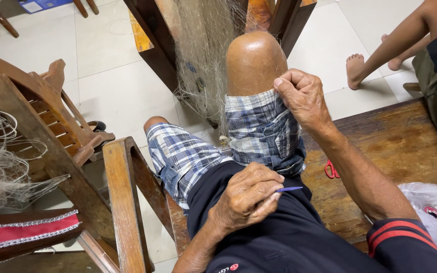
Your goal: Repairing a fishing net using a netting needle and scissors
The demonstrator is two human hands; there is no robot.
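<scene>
Nearest the lens, left hand [246,197] is resting low on the dark shirt, fingers curled tight and pinching a thin blue netting needle [289,189] whose tip is pointing toward 3 o'clock. Right hand [302,96] is sitting up at 12 o'clock beside the raised knee [255,60], fingertips pressed together as if pinching fine line; the line itself is too thin to make out. Pale fishing net [203,55] is hanging at 11 o'clock, draped over a dark wooden frame [153,40] and partly blocking the view behind the knee. Plaid shorts [261,129] are covering both thighs. Red scissors [331,169] are lying on the wooden bench [405,146] at 3 o'clock, half hidden by the right forearm. A wooden chair [61,131] with more netting is crowding 9 o'clock. Another person's bare feet [355,68] are resting on floor tiles at 1 o'clock.
</scene>
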